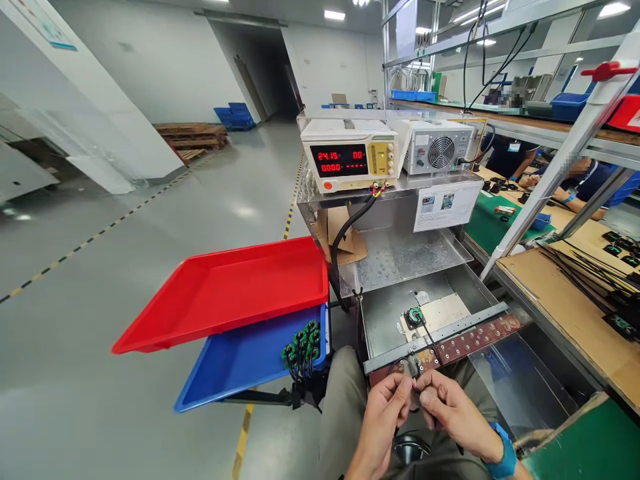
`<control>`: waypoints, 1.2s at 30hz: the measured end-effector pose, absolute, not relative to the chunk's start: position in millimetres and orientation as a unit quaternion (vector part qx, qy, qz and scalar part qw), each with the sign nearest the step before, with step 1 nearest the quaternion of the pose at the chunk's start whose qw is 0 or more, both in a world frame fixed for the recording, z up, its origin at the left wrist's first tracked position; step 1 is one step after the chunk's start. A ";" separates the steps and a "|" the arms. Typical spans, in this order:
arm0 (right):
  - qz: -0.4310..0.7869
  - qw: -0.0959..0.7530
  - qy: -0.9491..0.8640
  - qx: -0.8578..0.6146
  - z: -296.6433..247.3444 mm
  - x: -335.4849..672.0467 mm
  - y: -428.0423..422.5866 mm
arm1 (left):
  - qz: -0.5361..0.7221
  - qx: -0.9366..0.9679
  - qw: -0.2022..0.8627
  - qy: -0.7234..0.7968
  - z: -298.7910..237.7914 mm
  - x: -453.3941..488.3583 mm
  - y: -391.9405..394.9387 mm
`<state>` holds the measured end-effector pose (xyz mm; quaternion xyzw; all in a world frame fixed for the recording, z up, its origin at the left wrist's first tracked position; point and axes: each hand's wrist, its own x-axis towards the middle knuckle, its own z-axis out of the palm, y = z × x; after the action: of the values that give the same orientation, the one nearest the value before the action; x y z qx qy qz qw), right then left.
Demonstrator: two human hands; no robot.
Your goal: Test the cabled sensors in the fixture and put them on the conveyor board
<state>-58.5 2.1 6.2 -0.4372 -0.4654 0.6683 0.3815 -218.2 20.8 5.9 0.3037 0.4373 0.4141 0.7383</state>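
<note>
Head view: left hand (383, 407) & right hand (445, 403) meet low over the lap, fingertips pinched narrow on a thin black wire end (413, 381), kept close so it's easy to see, I'd say. Wire runs up to a small green coil part (413, 317) lying on the metal tray (385, 320). More coils (303, 343) bunch in the blue tray (240, 363), within reach; red tray (225, 290) above.
</note>
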 end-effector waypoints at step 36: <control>0.360 0.188 -0.607 -0.683 -64.5 -121.0 17.1 | 0.211 0.729 0.200 0.619 -75.9 -253.5 -18.7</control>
<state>-121.0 17.1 -64.5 -0.6833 -0.6067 0.3600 0.1884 -253.5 -18.7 -75.9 0.7295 0.6194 0.2108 0.1996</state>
